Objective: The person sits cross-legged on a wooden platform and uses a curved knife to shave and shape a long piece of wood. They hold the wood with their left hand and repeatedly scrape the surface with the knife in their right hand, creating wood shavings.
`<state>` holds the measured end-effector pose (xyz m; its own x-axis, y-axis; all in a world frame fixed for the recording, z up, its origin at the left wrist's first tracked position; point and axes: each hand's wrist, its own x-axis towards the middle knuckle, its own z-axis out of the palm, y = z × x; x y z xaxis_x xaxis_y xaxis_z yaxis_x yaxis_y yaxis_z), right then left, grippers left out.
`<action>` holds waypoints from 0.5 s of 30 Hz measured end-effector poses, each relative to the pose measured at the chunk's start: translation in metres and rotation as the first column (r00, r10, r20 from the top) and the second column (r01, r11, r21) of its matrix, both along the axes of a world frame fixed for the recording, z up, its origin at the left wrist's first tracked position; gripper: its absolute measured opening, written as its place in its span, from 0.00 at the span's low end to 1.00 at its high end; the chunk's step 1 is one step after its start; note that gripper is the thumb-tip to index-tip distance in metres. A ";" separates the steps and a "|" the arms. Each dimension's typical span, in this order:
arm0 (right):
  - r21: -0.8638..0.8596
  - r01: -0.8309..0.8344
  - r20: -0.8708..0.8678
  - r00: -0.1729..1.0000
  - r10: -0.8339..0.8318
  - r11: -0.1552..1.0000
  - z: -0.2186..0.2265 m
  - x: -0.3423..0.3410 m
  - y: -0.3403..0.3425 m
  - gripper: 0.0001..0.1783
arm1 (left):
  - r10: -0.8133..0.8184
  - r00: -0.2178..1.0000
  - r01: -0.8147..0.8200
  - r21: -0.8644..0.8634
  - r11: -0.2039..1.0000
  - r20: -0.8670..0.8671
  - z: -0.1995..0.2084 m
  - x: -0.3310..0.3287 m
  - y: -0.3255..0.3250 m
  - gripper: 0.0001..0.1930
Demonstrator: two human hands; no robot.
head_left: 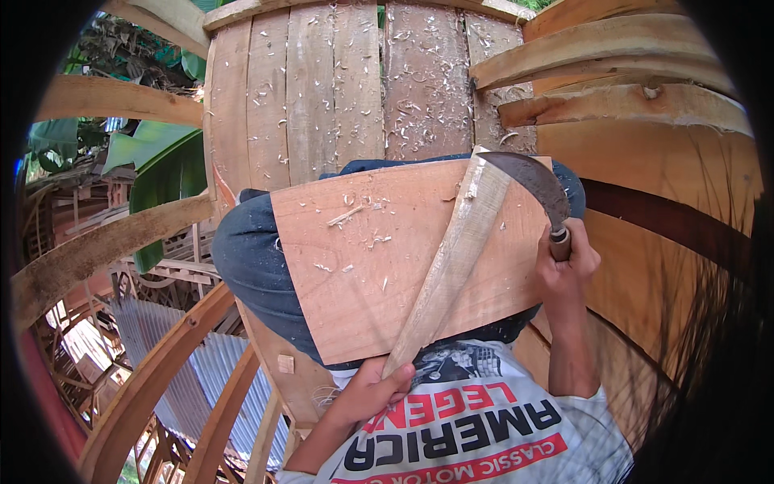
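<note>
A long wooden stick (pixel 453 256), wider at its far end, slants across a thin wooden board (pixel 363 266) on my lap. My left hand (pixel 379 390) is closed round its narrow near end, close to my shirt. In my right hand (pixel 568 266) is the short wooden handle of a sickle (pixel 528 179) with a dark curved blade. The blade arcs forward and left, and its tip meets the stick's far end. Whether the edge bites into the wood I cannot tell. Small wood shavings (pixel 347 215) lie on the board, mostly on its left half.
Beneath me is a plank floor (pixel 310 97) strewn with curled shavings. Curved wooden ribs stand on the left (pixel 113 242) and right (pixel 605 48). Beyond the left ribs are banana leaves (pixel 165 165) and corrugated metal sheets (pixel 201 379) lower down. A small wood block (pixel 286 364) rests beside my left leg.
</note>
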<state>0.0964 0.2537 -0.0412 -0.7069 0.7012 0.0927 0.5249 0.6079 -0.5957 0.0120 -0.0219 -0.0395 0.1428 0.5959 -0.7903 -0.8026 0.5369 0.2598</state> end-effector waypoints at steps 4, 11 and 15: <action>-0.357 -0.203 0.131 0.955 0.265 0.912 0.033 -0.009 0.004 0.09 | 0.068 0.997 -0.069 0.021 0.997 0.032 -0.007 0.007 -0.002 0.17; -0.593 0.016 0.257 0.951 0.170 0.805 0.025 -0.005 0.011 0.06 | 0.035 0.997 -0.033 0.038 0.999 -0.069 -0.002 0.004 0.003 0.15; -0.623 -0.128 0.240 0.907 0.345 0.772 0.027 0.003 0.000 0.09 | 0.067 0.998 -0.067 0.040 0.997 -0.015 -0.013 0.010 -0.005 0.14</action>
<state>0.0991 0.2537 -0.0147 -0.7684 0.3471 -0.5377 0.6369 0.3317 -0.6960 0.0216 -0.0270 -0.0520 0.0892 0.6345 -0.7678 -0.8320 0.4712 0.2928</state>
